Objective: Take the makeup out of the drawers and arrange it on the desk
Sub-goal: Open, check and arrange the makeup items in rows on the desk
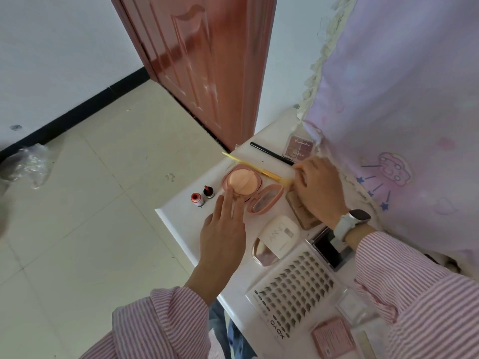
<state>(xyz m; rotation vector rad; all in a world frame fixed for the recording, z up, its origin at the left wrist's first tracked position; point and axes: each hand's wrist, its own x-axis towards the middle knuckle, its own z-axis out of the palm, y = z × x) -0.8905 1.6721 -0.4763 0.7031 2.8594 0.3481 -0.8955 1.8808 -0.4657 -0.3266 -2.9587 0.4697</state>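
An open pink compact [252, 191] with a peach puff lies on the white desk [178, 218]. My left hand [224, 230] reaches over it, straight fingers touching its near rim. My right hand [317, 189] is further right, its fingers curled at the bristle end of a yellow brush [248, 165]; whether they pinch it I cannot make out. A brown palette [304, 216] lies partly under that hand. Two lipsticks [203, 195] stand near the left edge. A black pencil [272, 153] and a small pink eyeshadow palette [298, 148] lie at the back.
A white compact [278, 237] over a mirror, a lash tray [293, 288], a dark mirror case [329, 248] and a pink card [333, 336] fill the near desk. A lilac curtain [401, 112] hangs at the right. A red-brown door [207, 66] and tiled floor lie left.
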